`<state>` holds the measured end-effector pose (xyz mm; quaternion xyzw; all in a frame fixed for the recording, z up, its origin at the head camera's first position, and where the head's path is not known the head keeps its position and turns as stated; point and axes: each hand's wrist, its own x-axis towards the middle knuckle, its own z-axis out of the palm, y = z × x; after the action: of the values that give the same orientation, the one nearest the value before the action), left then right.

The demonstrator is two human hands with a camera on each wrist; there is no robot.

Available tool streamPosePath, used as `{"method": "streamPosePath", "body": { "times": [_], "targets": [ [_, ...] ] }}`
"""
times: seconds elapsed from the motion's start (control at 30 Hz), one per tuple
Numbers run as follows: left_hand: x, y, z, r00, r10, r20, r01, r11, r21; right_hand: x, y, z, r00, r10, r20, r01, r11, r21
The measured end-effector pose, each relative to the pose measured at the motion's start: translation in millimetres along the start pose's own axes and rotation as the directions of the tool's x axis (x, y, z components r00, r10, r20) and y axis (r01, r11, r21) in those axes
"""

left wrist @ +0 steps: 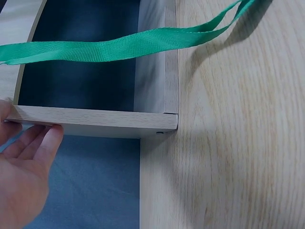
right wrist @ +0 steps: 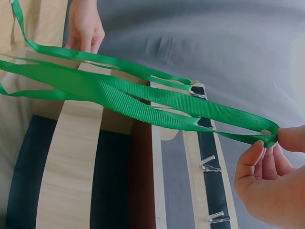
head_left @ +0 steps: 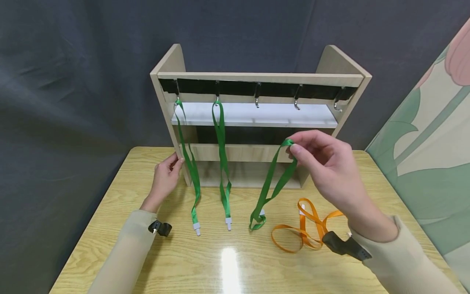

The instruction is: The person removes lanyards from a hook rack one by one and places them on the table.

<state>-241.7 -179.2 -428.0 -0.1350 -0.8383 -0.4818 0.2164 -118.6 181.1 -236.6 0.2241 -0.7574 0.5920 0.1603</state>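
Between thumb and fingertips, my right hand (head_left: 330,167) pinches the top loop of a green lanyard (head_left: 271,175) in front of the rack. Its lower end hangs down near the tabletop, by a white clip (head_left: 262,212). At the left, my left hand (head_left: 167,175) grips the edge of the wooden rack's side panel (left wrist: 95,117). Two more green lanyards (head_left: 189,163) (head_left: 222,155) hang from the two leftmost hooks, their white clips low over the table. Three hooks (head_left: 257,100) to the right hold nothing.
An orange lanyard (head_left: 302,228) lies in loops on the wooden table (head_left: 191,265), under my right forearm. A white shelf (head_left: 279,116) runs across the rack below the hooks. Dark cloth (head_left: 92,81) hangs behind, and a floral-patterned panel (head_left: 433,134) stands at the right.
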Motion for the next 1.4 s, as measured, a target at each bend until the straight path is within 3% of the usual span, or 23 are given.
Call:
{"method": "streamPosePath", "body": {
  "times": [0.37,0.6,0.93,1.4],
  "targets": [
    [-0.2,2.1,-0.5,1.000,0.009,0.003,-0.009,1.000,0.002,-11.1,5.6,-2.1,0.999,-0.023,0.041,0.025,0.998,-0.052],
    [-0.4,1.4,-0.3,1.000,0.012,0.000,-0.012,1.000,-0.013,-16.4,1.0,-6.0,0.998,-0.052,0.043,0.048,0.996,0.078],
    [-0.6,2.9,0.0,1.000,0.013,0.002,-0.013,1.000,0.000,-21.0,-0.5,-13.2,0.993,-0.094,0.067,0.084,0.987,0.137],
    [0.3,0.4,-0.4,1.000,0.013,-0.002,-0.013,1.000,0.008,-25.9,-1.5,-22.1,0.991,-0.062,0.118,0.057,0.997,0.052]
  ]
}}
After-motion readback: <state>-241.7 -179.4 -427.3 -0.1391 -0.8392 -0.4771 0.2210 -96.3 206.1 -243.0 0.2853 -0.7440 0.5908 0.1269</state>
